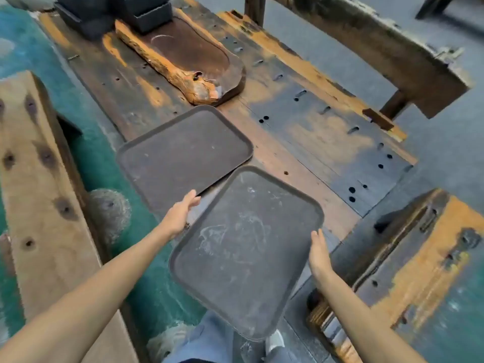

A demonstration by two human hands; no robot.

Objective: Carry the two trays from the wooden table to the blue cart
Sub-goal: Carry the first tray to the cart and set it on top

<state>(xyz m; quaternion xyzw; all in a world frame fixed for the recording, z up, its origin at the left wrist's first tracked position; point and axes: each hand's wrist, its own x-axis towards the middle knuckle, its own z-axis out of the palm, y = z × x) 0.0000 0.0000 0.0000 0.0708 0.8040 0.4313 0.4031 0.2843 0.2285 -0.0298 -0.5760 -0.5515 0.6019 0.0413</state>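
Hold the near tray (246, 252) flat, left hand (180, 213) and right hand (318, 254) fingers gripping its sides at the counter (301, 142) edge, far tray (183, 153) lying behind, touching.

Near tray (246, 252) btwn both hands, far tray (183, 150) behind-left on table (314, 142)

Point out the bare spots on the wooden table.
Bare: the wooden table right of the far tray, out to its edge. Crowded: the far end, with the carved wooden slab and black boxes, and the near end under the held tray.
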